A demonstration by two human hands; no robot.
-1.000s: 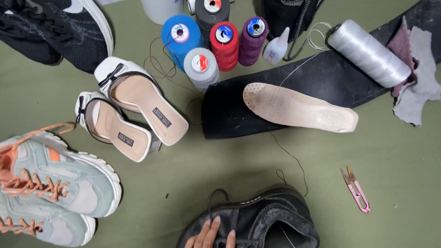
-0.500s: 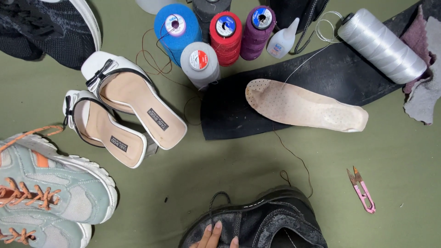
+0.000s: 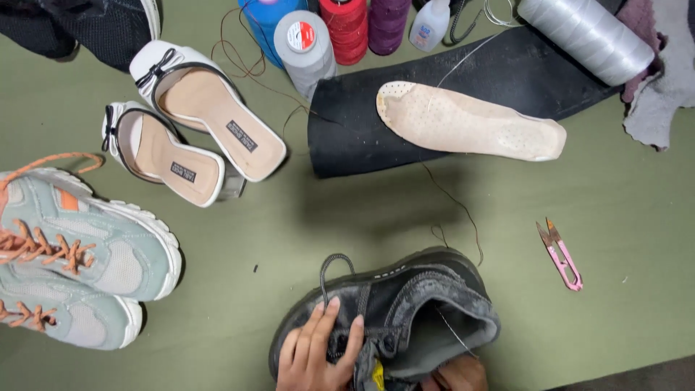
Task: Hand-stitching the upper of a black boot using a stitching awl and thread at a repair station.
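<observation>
A: Grey spool (image 3: 304,45) with a round red-and-white top label, up top beside the blue spool (image 3: 269,18).

B: Bottom centre, left hand (image 3: 313,352) grips the black boot (image 3: 394,315), fingers spread; right hand (image 3: 457,374) barely shows, can't tell its grip.

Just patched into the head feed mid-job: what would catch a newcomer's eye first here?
The scuffed black leather work boot at bottom centre, gripped by the left hand with the right hand at its opening. Above it a pale perforated insole lies on a black rubber sheet. White bow-trimmed heeled mules sit upper left.
</observation>
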